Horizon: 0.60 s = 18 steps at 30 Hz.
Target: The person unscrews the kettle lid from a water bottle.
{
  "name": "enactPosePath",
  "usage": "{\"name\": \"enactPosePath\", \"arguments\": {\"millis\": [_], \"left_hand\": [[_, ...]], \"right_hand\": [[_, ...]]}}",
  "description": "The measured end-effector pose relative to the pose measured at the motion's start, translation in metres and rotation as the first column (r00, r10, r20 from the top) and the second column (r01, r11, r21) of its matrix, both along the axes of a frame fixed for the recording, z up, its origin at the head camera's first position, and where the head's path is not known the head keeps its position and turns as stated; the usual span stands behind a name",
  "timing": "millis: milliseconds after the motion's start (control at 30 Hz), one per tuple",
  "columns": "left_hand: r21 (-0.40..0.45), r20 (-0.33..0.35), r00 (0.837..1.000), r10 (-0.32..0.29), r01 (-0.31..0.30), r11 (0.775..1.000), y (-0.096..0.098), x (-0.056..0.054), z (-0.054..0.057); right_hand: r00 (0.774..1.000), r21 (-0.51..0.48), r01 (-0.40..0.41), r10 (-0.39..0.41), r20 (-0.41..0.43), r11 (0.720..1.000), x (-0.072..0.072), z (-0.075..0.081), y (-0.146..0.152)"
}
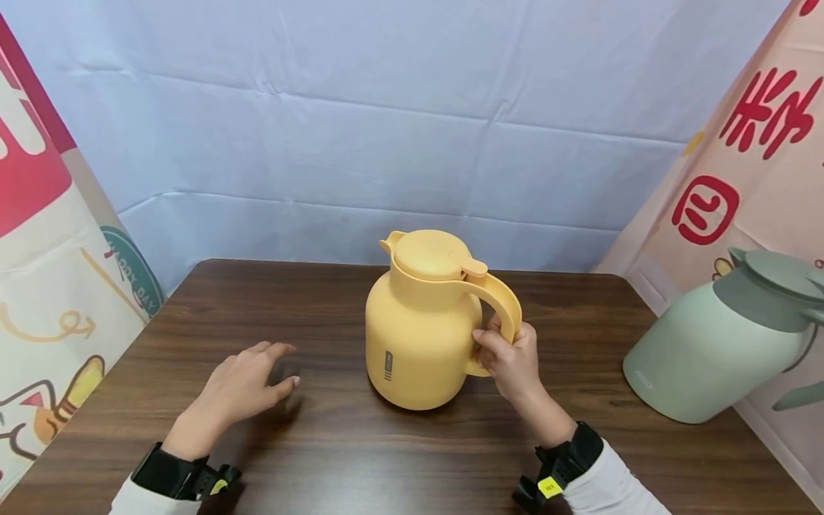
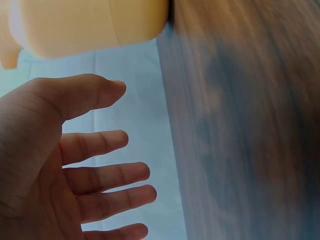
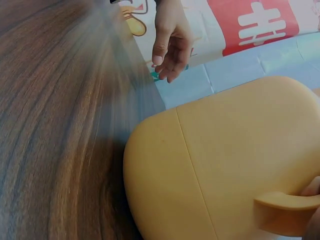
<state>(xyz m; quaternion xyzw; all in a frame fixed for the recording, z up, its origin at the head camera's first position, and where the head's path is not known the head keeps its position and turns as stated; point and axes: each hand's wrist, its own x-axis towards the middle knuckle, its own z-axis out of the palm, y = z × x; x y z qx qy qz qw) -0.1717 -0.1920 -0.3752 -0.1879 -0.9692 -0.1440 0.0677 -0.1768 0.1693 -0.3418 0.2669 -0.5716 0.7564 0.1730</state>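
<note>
A yellow thermos jug (image 1: pixel 418 336) stands upright near the middle of the wooden table, its spout toward the left and back. My right hand (image 1: pixel 511 357) grips the jug's handle (image 1: pixel 505 304) low on its curve; in the right wrist view only a bit of that hand shows at the right edge, beside the handle's lower end (image 3: pixel 285 201). To the left of the jug, my left hand (image 1: pixel 244 383) hovers over the table with nothing in it. The left wrist view shows its fingers (image 2: pixel 110 177) spread and nearly straight, apart from the jug (image 2: pixel 90 25).
A green thermos jug (image 1: pixel 714 343) stands at the right side of the table (image 1: pixel 322 450). Behind the table hangs a pale blue cloth (image 1: pixel 386 129). Printed sheets (image 1: pixel 759 164) with red lettering and drawings flank both sides.
</note>
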Motion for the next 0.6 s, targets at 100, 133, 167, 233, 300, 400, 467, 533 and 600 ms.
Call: {"name": "enactPosePath", "arguments": {"millis": [100,133,167,233,300,400,467,533,600], "left_hand": [[0.0,0.008,1.0,0.006,-0.006,1.0,-0.005,0.0015,-0.0016],[0.0,0.008,1.0,0.008,-0.008,1.0,-0.0062,0.0016,-0.0015],[0.002,0.009,1.0,0.007,-0.007,1.0,-0.0071,0.0016,-0.0015],[0.006,0.007,1.0,0.005,-0.005,1.0,-0.008,0.0015,-0.0011],[0.008,0.006,1.0,0.0,0.0,1.0,-0.0079,0.0009,-0.0007],[0.008,0.006,1.0,-0.004,0.004,1.0,-0.0066,0.0007,-0.0011],[0.007,0.002,1.0,-0.008,0.008,1.0,-0.0059,0.0007,-0.0024],[0.007,-0.015,1.0,-0.012,0.012,1.0,-0.0053,0.0006,-0.0032],[0.012,-0.039,0.999,-0.018,0.018,1.0,-0.0043,-0.0006,-0.0032]], "right_hand": [[1.0,0.009,0.008,-0.008,0.004,1.0,-0.0007,-0.0005,-0.0027],[1.0,0.013,0.012,-0.012,0.006,1.0,-0.0011,-0.0004,-0.0034],[1.0,0.017,0.014,-0.014,0.006,1.0,-0.0014,-0.0003,-0.004],[1.0,0.024,0.017,-0.017,0.0,1.0,-0.0016,-0.0001,-0.0046],[1.0,0.029,0.018,-0.018,-0.005,0.999,-0.0013,0.0001,-0.0049],[1.0,0.038,0.025,-0.025,-0.001,0.999,-0.0007,0.0001,-0.0047],[1.0,0.041,0.024,-0.024,0.003,0.999,-0.0006,-0.0001,-0.0048],[1.0,0.046,0.025,-0.025,0.01,0.999,-0.0008,-0.0004,-0.005],[1.0,0.056,0.024,-0.025,0.015,0.998,-0.0013,-0.0007,-0.005]]}}
